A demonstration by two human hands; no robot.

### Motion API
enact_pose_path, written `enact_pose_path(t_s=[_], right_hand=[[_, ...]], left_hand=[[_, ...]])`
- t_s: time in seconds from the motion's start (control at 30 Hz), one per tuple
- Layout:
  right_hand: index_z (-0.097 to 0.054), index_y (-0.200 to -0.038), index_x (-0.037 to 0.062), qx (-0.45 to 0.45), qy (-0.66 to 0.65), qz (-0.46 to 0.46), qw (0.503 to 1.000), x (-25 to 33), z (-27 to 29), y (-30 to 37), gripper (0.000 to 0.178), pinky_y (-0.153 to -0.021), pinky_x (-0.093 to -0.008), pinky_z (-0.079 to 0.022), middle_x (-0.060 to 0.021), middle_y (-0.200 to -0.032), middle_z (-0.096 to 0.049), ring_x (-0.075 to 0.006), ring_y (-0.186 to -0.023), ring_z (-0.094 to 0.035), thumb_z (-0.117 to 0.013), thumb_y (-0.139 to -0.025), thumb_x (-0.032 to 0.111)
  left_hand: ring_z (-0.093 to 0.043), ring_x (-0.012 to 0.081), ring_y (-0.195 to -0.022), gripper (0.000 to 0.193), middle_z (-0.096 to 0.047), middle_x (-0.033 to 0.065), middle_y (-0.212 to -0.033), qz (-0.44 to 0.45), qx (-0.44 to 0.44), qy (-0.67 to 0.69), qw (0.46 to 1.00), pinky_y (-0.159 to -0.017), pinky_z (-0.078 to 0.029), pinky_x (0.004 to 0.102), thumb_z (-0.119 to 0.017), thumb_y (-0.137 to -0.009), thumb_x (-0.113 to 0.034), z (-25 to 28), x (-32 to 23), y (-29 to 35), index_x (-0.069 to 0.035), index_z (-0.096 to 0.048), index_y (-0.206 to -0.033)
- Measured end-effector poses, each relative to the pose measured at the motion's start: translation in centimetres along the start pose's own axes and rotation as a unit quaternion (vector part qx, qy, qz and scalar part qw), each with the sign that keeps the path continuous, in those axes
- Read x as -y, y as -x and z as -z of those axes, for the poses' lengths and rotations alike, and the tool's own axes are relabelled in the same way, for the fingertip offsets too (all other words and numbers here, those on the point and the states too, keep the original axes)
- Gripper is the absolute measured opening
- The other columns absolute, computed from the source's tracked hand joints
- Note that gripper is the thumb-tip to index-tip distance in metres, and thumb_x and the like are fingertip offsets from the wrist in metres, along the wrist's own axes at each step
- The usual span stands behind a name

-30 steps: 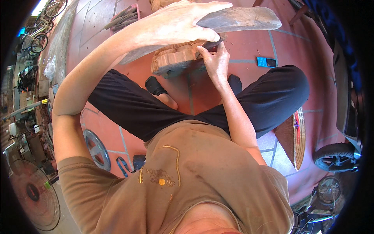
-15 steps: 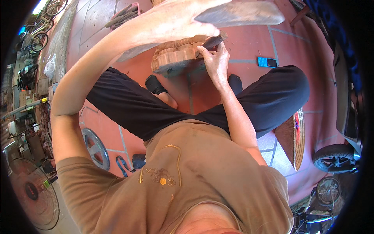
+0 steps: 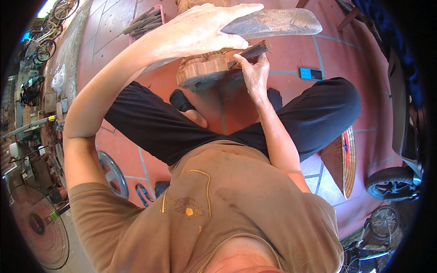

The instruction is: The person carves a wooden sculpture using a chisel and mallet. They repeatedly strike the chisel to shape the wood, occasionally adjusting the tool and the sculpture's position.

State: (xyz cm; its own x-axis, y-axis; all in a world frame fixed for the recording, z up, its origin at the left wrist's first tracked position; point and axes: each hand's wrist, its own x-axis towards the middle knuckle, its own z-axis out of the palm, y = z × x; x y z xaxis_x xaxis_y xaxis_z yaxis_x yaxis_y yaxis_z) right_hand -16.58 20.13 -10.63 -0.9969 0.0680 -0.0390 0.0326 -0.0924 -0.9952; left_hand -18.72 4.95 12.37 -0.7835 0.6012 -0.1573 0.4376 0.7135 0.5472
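A woodcarver sits cross-legged on a red tiled floor point(image 3: 291, 59), working a carved wooden block point(image 3: 205, 70) that rests on the tiles just beyond the knees. The right hand point(image 3: 252, 75) has its fingers curled tight around a dark chisel point(image 3: 252, 49), whose tip meets the block's upper right edge. The left hand point(image 3: 205, 27) is raised above the block, fingers nearly straight and lying along a broad, flat wooden mallet point(image 3: 273, 22); how the thumb grips underneath cannot be seen. A blue phone point(image 3: 311, 73) lies on the tiles beside the right knee, and a conical woven hat point(image 3: 342, 163) leans near the right thigh. The risk, as it looks here: the mallet lands off the chisel's end and strikes the knuckles wrapped just below it, or the chisel skids across the grain and mars the carving.
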Motion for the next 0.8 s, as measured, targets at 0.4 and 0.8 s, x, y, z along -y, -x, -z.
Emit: enact_pose_path(t_s=[0.4,0.8], right_hand=[[-0.061,-0.103,0.0005,-0.016,-0.021,0.017,1.000,0.7,0.3,-0.1,0.028,-0.069,-0.0295,-0.055,-0.0060,-0.088,-0.069,-0.0121,-0.078,-0.064,-0.080,-0.083,0.004],[-0.062,-0.100,0.0004,0.003,0.139,0.089,0.986,1.8,-0.8,0.1,0.026,-0.071,-0.0338,-0.056,-0.0118,-0.084,-0.074,-0.0185,-0.073,-0.071,-0.079,-0.081,0.008]], left_hand=[[-0.063,0.0441,-0.117,0.080,-0.058,0.0302,-0.134,-0.041,-0.012,-0.019,0.999,-0.100,-0.049,0.0458,-0.067,-0.094,-0.033,-0.4,1.7,0.1,-0.004,-0.028,-0.158],[-0.070,0.0386,-0.088,0.072,-0.071,0.0238,-0.099,-0.056,-0.094,-0.116,0.987,-0.084,-0.054,0.0476,-0.068,-0.089,-0.035,-3.7,4.0,-0.2,-0.019,-0.041,-0.155]])
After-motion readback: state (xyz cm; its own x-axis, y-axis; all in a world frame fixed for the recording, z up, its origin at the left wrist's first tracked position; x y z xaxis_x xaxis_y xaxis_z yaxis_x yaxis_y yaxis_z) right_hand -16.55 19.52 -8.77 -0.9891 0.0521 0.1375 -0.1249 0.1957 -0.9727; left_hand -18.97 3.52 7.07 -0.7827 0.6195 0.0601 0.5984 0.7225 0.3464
